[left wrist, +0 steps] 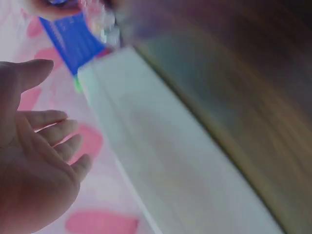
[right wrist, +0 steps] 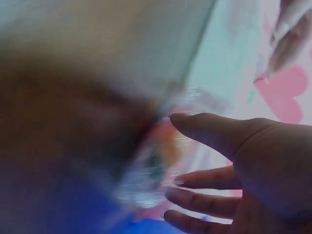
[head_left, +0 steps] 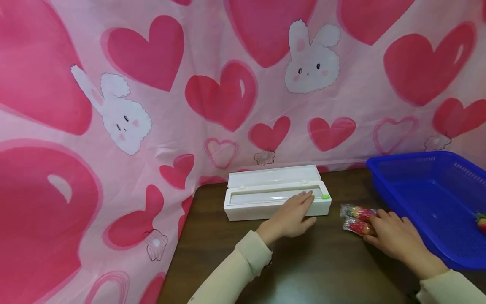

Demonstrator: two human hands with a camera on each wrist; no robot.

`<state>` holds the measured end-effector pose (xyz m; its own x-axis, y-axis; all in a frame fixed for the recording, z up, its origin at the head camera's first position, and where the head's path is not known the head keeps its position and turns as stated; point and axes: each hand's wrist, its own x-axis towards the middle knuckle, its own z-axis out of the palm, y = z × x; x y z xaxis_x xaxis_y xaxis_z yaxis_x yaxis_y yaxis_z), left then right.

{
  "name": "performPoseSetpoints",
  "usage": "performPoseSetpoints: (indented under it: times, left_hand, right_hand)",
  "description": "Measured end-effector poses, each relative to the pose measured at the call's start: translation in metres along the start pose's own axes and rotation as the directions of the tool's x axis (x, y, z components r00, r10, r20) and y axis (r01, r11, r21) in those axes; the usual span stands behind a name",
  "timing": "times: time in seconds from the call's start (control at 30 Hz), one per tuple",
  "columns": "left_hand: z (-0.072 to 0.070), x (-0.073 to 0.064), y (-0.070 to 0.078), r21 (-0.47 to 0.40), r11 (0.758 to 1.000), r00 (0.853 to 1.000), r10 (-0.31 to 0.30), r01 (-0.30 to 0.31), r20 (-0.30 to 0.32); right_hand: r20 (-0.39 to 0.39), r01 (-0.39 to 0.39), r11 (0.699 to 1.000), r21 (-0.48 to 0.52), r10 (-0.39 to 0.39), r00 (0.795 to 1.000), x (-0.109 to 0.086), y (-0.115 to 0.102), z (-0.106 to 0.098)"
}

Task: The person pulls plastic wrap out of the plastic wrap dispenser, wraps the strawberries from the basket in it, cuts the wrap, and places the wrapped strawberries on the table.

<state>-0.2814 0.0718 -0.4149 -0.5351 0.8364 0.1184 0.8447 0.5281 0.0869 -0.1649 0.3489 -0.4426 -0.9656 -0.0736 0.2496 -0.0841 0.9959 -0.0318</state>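
A long white cling film dispenser stands on the table with its lid raised. Clear film and a small green slider show inside it. My left hand is over the front right part of the dispenser, fingers extended, holding nothing. In the left wrist view the dispenser lies beside that hand's spread fingers. My right hand is at two film-wrapped bundles of red, strawberry-like fruit. In the right wrist view its fingers are fairly straight near a blurred wrapped bundle.
A blue plastic basket stands at the right, close to my right hand, with a red and green strawberry-like piece at its right side. The dark wooden table meets a pink heart-patterned cloth behind and at the left.
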Motion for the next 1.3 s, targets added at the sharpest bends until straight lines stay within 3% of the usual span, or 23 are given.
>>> performPoseSetpoints:
  times: [0.1,0.27,0.37,0.47,0.53,0.6,0.83,1.0,1.3]
  left_hand:
    - [-0.012,-0.026,-0.023,-0.023,0.999,0.998,-0.044,0.043,-0.047]
    - [-0.025,-0.068,-0.067,-0.077,0.986,0.983,-0.155,0.148,-0.098]
    - [-0.027,-0.086,-0.087,-0.080,0.978,0.974,-0.199,0.190,-0.110]
    - [-0.026,-0.096,-0.099,-0.053,0.976,0.970,-0.216,0.211,-0.110]
    - [-0.024,-0.098,-0.104,-0.040,0.975,0.969,-0.221,0.218,-0.108]
    - [-0.022,-0.099,-0.108,-0.031,0.974,0.969,-0.224,0.222,-0.106]
    - [-0.024,-0.094,-0.117,0.000,0.974,0.965,-0.226,0.228,-0.136]
    - [-0.031,-0.091,-0.128,-0.010,0.977,0.970,-0.213,0.213,-0.113]
    - [-0.035,-0.090,-0.153,-0.146,0.967,0.972,-0.220,0.208,-0.076]
  right_hand:
    - [-0.060,0.020,1.000,0.003,-0.019,0.998,0.005,-0.011,-0.012]
    - [-0.124,0.141,0.989,0.039,-0.135,0.983,0.028,-0.035,-0.026]
    - [-0.160,0.248,0.967,0.054,-0.236,0.958,0.043,-0.045,-0.025]
    - [-0.223,0.357,0.933,0.050,-0.338,0.915,0.057,-0.051,-0.017]
    - [-0.224,0.394,0.918,0.045,-0.375,0.900,0.066,-0.053,-0.012]
    - [-0.200,0.405,0.913,0.046,-0.389,0.899,0.073,-0.054,-0.008]
    - [-0.080,0.332,0.935,0.127,-0.324,0.943,0.091,-0.056,-0.004]
    - [-0.012,0.262,0.944,0.200,-0.265,0.964,0.108,-0.053,-0.004]
    - [-0.100,0.340,0.922,0.182,-0.327,0.940,0.138,-0.054,-0.002]
